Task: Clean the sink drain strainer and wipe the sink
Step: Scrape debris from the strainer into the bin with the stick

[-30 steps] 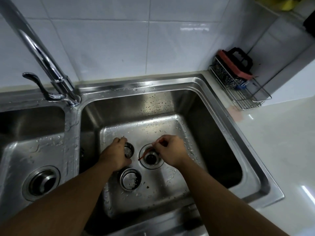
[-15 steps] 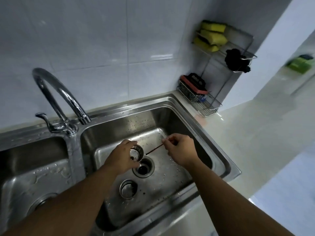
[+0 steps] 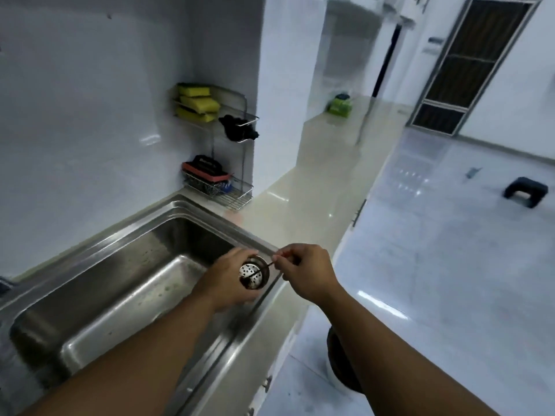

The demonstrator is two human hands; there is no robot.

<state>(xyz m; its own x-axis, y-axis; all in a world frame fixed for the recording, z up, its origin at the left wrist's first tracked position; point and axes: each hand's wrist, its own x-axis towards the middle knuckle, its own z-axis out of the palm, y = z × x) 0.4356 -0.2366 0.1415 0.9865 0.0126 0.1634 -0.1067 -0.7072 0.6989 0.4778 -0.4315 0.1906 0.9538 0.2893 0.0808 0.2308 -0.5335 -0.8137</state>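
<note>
Since half a second earlier the left hand (image 3: 228, 280) had lifted the strainer (image 3: 253, 273) out of the sink (image 3: 126, 283) to above its right rim, beside the tabltop edge, with a dark bin (image 3: 341, 361) on the floor below; likely debris was headed there. Left grip was wrapped around the strainer; right hand (image 3: 306, 270) pinched a thin stick (image 3: 264, 268), tip inside the cup. Sink was unwiped; no readable labels or writing.
</note>
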